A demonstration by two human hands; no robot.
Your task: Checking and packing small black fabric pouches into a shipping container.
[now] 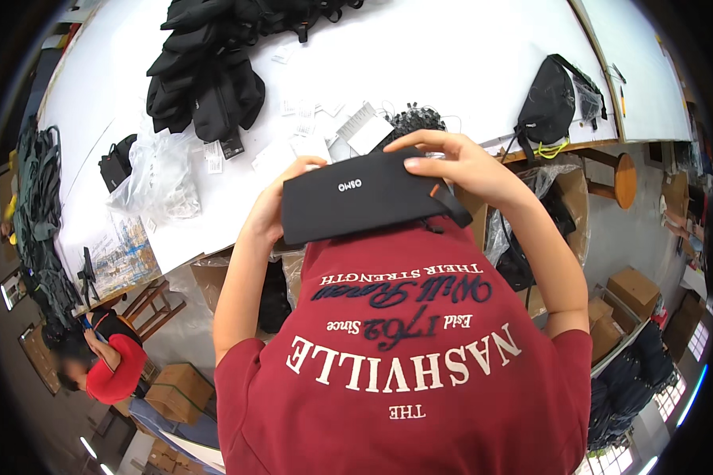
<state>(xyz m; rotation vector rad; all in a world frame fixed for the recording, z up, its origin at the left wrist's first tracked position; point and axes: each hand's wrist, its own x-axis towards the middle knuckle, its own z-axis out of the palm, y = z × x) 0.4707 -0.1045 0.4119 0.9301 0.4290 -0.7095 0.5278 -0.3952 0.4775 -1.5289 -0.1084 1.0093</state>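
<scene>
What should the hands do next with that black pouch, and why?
Probably set the black pouch on the white table. Both the left hand and right hand grip its ends in mid-air, and bare tabletop lies just beyond.

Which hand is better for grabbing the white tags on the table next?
Probably the right hand: its fingers only rest atop the black pouch, nearest the white tags. The left hand grips the pouch's end.
</scene>
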